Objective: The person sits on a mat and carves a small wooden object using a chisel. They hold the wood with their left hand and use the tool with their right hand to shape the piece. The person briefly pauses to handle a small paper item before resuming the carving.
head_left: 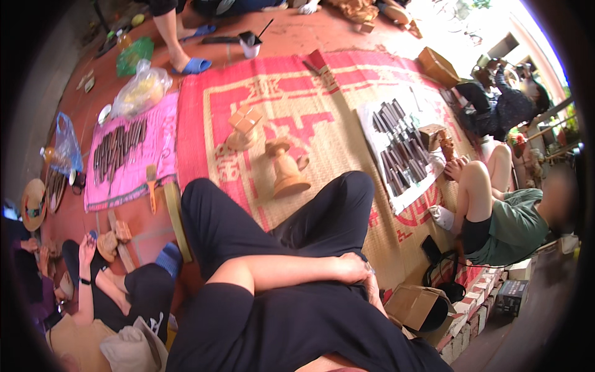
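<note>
My left forearm crosses my lap toward the right. There my left hand (354, 268) is closed against my right hand (372, 286); something small and pale shows between them, too blurred to name. The fingers of my right hand are hidden. In front of my crossed legs, on the mat, stands a light wooden carving (286, 170) with a wide base and a hat-like top. Just behind it sits another pale wooden carving (242, 139) beside a square wooden block (246, 119) with crossing lines. Neither hand touches the carvings.
A red and straw-coloured mat (338, 133) covers the floor. Chisels lie in rows on a pink cloth (164, 124) at left and a white sheet (396, 201) at right. A brush (152, 186) lies left. People sit on both sides; a cardboard box (406, 304) stands near right.
</note>
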`<state>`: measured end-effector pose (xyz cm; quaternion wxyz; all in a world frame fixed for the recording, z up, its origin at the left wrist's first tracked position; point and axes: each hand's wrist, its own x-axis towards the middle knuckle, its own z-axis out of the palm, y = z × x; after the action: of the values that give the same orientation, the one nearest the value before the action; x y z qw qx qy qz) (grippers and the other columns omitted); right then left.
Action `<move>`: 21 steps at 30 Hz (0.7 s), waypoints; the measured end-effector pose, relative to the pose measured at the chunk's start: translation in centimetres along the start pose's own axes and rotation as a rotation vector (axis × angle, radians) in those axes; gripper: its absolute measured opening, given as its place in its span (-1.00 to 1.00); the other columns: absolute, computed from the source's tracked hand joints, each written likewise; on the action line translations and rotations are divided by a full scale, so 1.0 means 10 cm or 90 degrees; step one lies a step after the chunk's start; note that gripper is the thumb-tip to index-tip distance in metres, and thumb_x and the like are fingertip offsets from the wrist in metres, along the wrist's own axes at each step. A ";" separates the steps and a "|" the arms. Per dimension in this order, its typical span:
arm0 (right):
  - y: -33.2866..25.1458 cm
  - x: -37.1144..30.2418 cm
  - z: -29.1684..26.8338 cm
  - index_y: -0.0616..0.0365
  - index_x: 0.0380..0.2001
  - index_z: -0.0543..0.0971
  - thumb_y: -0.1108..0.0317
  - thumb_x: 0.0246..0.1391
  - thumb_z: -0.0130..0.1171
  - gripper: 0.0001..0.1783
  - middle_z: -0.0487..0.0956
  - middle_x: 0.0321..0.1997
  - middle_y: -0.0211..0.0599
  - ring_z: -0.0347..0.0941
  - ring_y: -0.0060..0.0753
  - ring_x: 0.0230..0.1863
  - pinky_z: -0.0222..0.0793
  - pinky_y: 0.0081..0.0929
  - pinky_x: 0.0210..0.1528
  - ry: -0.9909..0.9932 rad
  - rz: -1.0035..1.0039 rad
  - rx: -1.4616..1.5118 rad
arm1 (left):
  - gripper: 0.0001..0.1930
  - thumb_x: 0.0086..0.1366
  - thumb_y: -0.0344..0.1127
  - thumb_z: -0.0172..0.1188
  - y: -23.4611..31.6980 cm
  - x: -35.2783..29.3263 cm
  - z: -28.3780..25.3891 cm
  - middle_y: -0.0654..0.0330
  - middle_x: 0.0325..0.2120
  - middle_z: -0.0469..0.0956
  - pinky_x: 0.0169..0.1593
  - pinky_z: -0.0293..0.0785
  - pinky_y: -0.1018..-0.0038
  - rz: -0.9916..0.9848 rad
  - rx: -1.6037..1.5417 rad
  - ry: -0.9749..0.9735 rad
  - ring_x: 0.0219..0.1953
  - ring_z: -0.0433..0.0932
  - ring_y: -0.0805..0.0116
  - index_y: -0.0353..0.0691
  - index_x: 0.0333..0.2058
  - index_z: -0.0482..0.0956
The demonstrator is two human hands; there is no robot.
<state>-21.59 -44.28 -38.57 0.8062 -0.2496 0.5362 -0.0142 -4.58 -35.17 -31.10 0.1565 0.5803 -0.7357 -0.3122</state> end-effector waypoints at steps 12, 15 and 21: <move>-0.01 -0.34 0.21 0.21 -0.20 0.51 0.43 0.04 0.01 -0.77 0.53 -0.28 -0.44 0.43 -0.57 -0.26 0.36 -0.56 -0.23 0.003 -0.502 -0.489 | -0.80 -0.01 -0.21 0.19 -0.06 0.15 0.33 0.09 -0.46 0.61 -0.29 0.48 0.23 0.066 -0.109 0.041 -0.34 0.60 0.11 -0.07 -0.37 0.61; 0.04 -0.38 0.15 0.21 -0.22 0.52 0.43 0.03 0.02 -0.78 0.53 -0.29 -0.42 0.44 -0.55 -0.27 0.36 -0.55 -0.24 0.054 -0.582 -0.705 | -0.78 0.04 -0.14 0.21 0.13 0.13 0.29 0.16 -0.43 0.62 -0.25 0.46 0.25 0.163 -0.323 0.017 -0.31 0.59 0.14 -0.03 -0.33 0.60; 0.09 -0.29 0.10 0.20 -0.26 0.53 0.43 0.01 0.05 -0.80 0.53 -0.32 -0.38 0.45 -0.51 -0.30 0.36 -0.53 -0.27 0.026 -0.557 -0.803 | -0.79 0.04 -0.15 0.22 0.24 0.20 0.19 0.04 -0.54 0.55 -0.35 0.39 0.17 0.232 -0.249 0.001 -0.39 0.54 0.01 -0.11 -0.39 0.56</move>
<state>-22.19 -42.26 -36.20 0.4219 -0.8515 0.3101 -0.0283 -8.13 -36.22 -31.28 0.3201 0.3974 -0.7536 -0.4144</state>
